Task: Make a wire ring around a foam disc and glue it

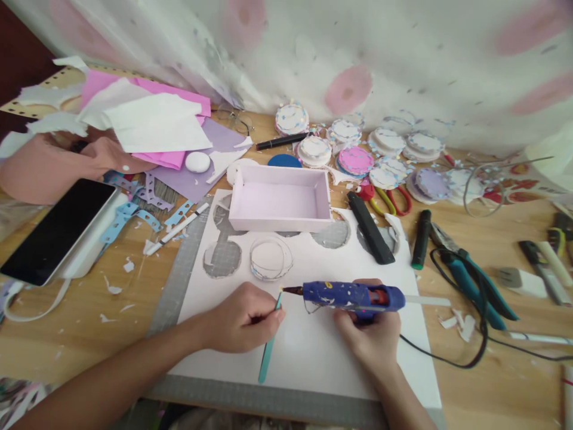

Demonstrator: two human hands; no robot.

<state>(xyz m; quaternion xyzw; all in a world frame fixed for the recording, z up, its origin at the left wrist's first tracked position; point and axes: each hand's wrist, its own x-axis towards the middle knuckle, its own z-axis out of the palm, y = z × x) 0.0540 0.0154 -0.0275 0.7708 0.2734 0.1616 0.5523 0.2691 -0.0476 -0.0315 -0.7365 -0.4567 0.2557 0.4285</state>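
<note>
My left hand (250, 316) pinches a thin teal stick (267, 358) near its upper end, over the white sheet. The stick's narrow tip points up and away from me. In my right hand (373, 334) is a blue hot glue gun (344, 294), its dark nozzle at the tip of the stick. A clear glue stick (427, 300) sticks out of the gun's back. Just beyond my left hand, a coil of thin wire (271, 258) lies on the white sheet (313, 352), which has round holes cut in it.
A pale lilac open box (280, 224) stands at the sheet's far edge. Several round layered pieces (356, 161) line the back. Pliers (474, 275), a black utility knife (369, 227) and the gun's cord lie right. A phone (58, 230) and paper scraps are left.
</note>
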